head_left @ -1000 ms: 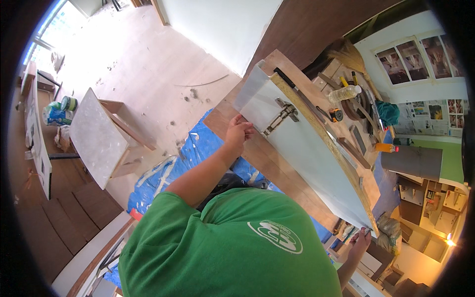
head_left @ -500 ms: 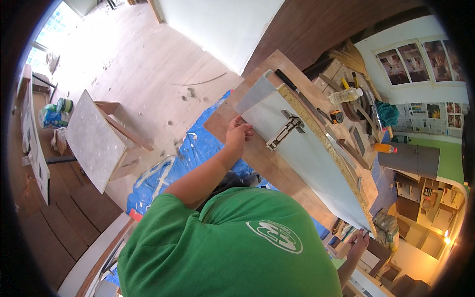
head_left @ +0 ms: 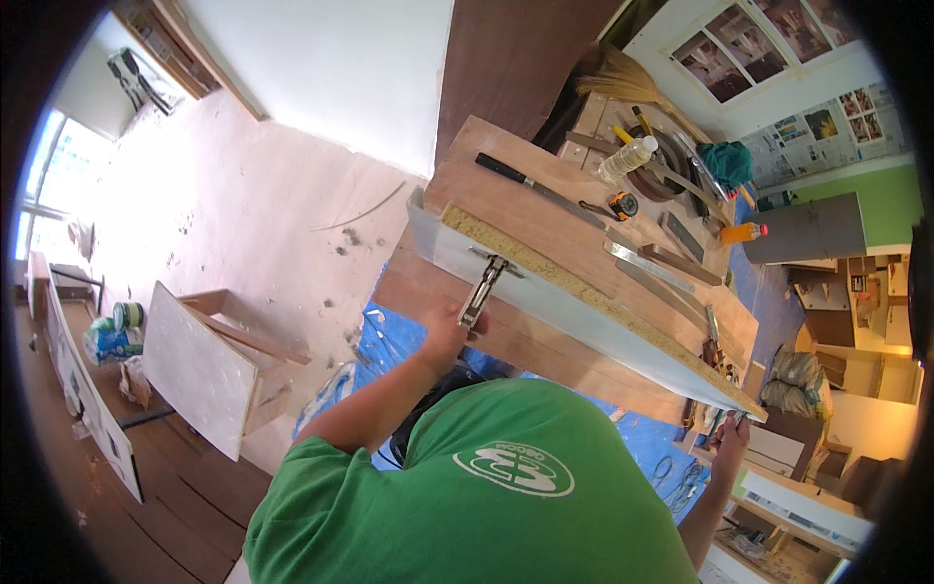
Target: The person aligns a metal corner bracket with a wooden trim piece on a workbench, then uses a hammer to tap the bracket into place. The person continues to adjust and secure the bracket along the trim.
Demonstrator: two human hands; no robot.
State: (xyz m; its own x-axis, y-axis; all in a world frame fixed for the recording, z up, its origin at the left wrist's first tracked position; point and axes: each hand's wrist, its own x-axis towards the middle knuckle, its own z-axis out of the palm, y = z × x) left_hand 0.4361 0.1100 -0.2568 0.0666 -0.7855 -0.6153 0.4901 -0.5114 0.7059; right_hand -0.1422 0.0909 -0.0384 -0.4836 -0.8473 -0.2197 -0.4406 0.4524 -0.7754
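A pale grey cabinet door [head_left: 574, 321] with a raw particleboard edge stands tilted on edge over the plywood work surface [head_left: 428, 292]. A metal hinge [head_left: 484, 292] is fixed near its left end, its arm sticking out toward me. My left hand [head_left: 448, 329] is closed at the door's near side, right by the hinge arm; its fingertips are partly hidden. At the door's far right corner, my right hand [head_left: 732, 436] is closed on the edge. Behind the left end, another pale panel [head_left: 420, 234] shows in part.
On the plywood lie a black-handled saw [head_left: 501, 168], a tape measure [head_left: 621, 204] and metal strips [head_left: 647, 265]. Beyond are a clear bottle [head_left: 628, 159] and an orange bottle [head_left: 742, 233]. Blue sheeting [head_left: 389, 336] covers floor below. A white-topped stand [head_left: 199, 365] is at left.
The door has tipped so its face shows less and its particleboard edge more. My left hand has shifted from the left end to beside the hinge. The whole view has turned somewhat.
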